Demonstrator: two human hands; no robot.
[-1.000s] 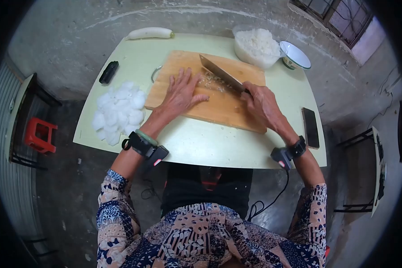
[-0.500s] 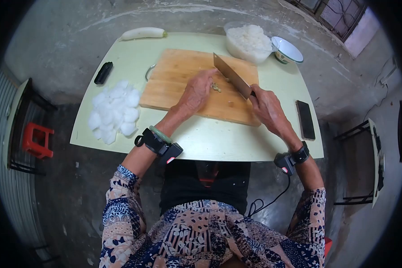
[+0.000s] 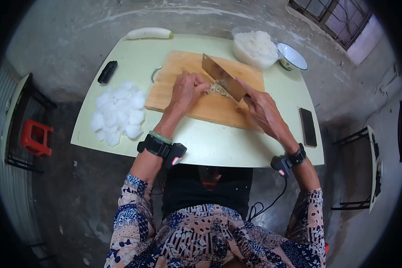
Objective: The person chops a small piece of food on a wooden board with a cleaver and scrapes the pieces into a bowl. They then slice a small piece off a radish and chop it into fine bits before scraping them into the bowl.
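Cleaver stands tilted, edge down, mid wooden cutting board; right hand wraps its handle, left hand curls loosely, holding nothing, against the minced pile, likely bunching it against the blade.

Bare L hand palm down, fingers curled under, knuckles up. Bare R hand clenched in a grip, forefinger stretched fwd. Both forearms angle inward.
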